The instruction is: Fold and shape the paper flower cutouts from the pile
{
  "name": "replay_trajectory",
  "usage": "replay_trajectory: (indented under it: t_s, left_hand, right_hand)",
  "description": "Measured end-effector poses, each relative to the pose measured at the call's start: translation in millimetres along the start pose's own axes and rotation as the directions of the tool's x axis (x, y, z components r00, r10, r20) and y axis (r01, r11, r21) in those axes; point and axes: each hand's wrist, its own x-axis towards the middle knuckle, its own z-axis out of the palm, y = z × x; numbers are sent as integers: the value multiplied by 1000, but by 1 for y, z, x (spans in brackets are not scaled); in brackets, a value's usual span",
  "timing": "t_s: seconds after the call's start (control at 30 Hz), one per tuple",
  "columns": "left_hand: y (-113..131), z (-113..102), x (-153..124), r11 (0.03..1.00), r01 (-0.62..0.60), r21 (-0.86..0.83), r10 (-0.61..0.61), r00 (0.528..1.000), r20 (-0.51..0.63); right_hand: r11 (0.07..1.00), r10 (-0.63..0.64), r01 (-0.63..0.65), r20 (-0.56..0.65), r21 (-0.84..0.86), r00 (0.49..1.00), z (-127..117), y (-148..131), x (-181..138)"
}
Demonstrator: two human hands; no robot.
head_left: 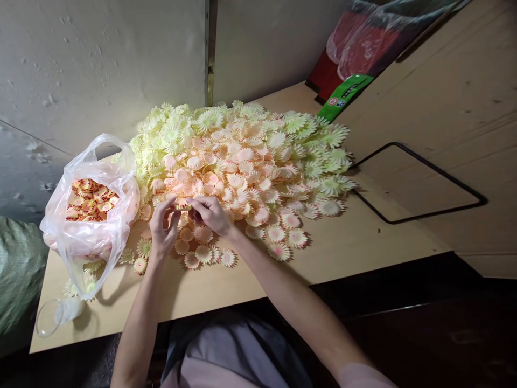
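Note:
A big heap of pale yellow and pink artificial flower heads (242,156) covers the wooden table (355,242). My left hand (165,226) and my right hand (210,213) meet at the heap's near edge. Both pinch a small yellow-and-pink flower piece (183,205) between their fingertips. Loose pink flower heads (204,253) lie just under my hands.
A clear plastic bag (91,215) of red and yellow flower centres stands at the left. A small clear cup (50,320) sits at the table's near left corner. A black wire frame (420,183) lies at the right, with a red and green packet (347,59) behind it.

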Motion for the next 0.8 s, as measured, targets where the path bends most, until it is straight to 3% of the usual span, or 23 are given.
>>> replay_trajectory:
  t_s: [0.23, 0.4, 0.6, 0.8]
  left_hand:
    - [2, 1, 1, 990, 119, -73, -124, 990, -66]
    - [4, 3, 1, 985, 164, -54, -169, 981, -98]
    - [0, 8, -3, 991, 135, 27, -130, 982, -137]
    - [-8, 9, -5, 993, 67, 100, -49, 984, -173]
  right_hand:
    - [989, -135, 131, -59, -63, 989, 2, 7, -2]
    - [941, -260, 240, -58, -237, 964, 6, 12, -3]
    - [879, -357, 294, -112, -375, 927, 10, 10, -6]
    - [892, -328, 244, -174, -381, 928, 18, 12, -8]
